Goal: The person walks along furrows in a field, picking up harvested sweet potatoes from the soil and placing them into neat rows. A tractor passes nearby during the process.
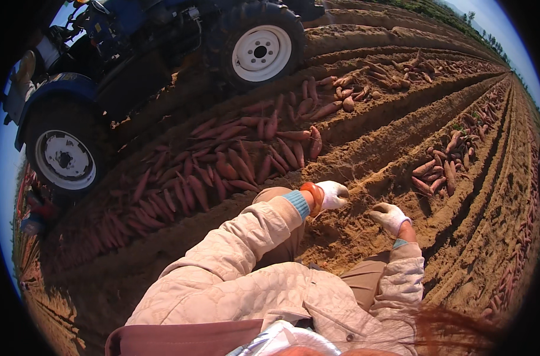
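Note:
My left hand [333, 195], in a white work glove with an orange bangle at the wrist, hovers over loose brown soil [354, 227]. To its right is my right hand [389, 216], also gloved, with the fingers bent toward the left hand. Whether either hand pinches something small, such as a thin root, cannot be made out. A broad row of reddish sweet potatoes [199, 191] lies to the left of my left hand. Beyond my right hand, a smaller pile of sweet potatoes [450, 171] rests on a ridge.
A blue tractor [136, 49] with white-rimmed wheels [262, 52] stands at the upper left, a person [29, 75] seated on it. Another person [36, 216] is low at the far left. Soil ridges [385, 133] and furrows run to the upper right, with more sweet potatoes [515, 262] at the right rim.

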A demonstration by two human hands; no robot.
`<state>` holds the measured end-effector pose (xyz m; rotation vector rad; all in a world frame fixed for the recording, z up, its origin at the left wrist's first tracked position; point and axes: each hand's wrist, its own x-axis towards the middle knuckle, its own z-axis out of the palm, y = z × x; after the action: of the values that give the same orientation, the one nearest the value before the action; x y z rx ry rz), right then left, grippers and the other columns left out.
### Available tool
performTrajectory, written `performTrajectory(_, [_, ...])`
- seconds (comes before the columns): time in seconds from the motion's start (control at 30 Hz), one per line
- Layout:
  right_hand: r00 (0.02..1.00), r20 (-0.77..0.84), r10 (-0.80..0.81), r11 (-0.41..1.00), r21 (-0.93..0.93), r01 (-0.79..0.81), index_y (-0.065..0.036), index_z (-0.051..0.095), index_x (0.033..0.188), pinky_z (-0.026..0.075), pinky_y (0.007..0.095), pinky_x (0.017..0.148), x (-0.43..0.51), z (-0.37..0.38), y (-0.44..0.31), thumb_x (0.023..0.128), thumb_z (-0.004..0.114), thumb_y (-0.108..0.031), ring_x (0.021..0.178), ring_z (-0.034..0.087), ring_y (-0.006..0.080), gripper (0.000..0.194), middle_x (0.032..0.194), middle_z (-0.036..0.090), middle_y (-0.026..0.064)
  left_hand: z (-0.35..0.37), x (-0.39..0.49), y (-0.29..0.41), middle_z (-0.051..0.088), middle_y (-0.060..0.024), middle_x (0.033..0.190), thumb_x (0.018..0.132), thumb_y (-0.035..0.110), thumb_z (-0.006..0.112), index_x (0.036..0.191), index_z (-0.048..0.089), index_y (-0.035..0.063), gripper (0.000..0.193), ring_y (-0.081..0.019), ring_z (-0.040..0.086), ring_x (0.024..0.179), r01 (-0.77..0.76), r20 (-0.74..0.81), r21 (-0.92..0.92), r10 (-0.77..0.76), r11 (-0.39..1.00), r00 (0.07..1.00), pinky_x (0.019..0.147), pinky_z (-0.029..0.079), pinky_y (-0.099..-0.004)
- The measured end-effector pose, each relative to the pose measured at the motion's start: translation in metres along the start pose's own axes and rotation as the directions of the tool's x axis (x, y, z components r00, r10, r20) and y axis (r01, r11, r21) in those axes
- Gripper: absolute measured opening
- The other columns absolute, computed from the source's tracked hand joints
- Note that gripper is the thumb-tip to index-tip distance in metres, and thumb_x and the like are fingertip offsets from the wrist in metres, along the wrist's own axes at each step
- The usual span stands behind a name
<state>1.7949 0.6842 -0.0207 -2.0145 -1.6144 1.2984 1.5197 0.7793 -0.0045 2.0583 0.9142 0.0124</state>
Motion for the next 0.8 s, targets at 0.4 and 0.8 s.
performTrajectory(0.4, [0.999,0.016,0.043,0.996,-0.081,-0.042,0.000,0.060,0.132,0.053,0.0356,0.092,-0.007,-0.007,-0.009,0.090,0.070,-0.038,0.109,0.066,0.0260,0.057,0.121,0.068,0.0178,-0.009,-0.005,0.013,0.065,-0.0177,0.130,0.091,0.029,0.060,0.130,0.063,0.0053,0.047,-0.0326,0.060,0.123,-0.029,0.016,0.040,0.028,0.999,0.999,0.106,0.045,-0.0365])
performTrajectory(0.8, [1.000,0.001,-0.028,0.994,-0.107,0.028,-0.002,0.066,0.123,0.052,0.0361,0.094,-0.015,-0.008,-0.017,0.088,0.070,-0.038,0.109,0.066,0.0277,0.050,0.119,0.070,0.0174,-0.004,-0.006,0.007,0.066,-0.0172,0.129,0.091,0.025,0.063,0.130,0.063,0.0019,0.045,-0.0278,0.061,0.122,-0.018,0.012,-0.042,0.018,0.999,1.000,0.105,0.046,-0.0342])
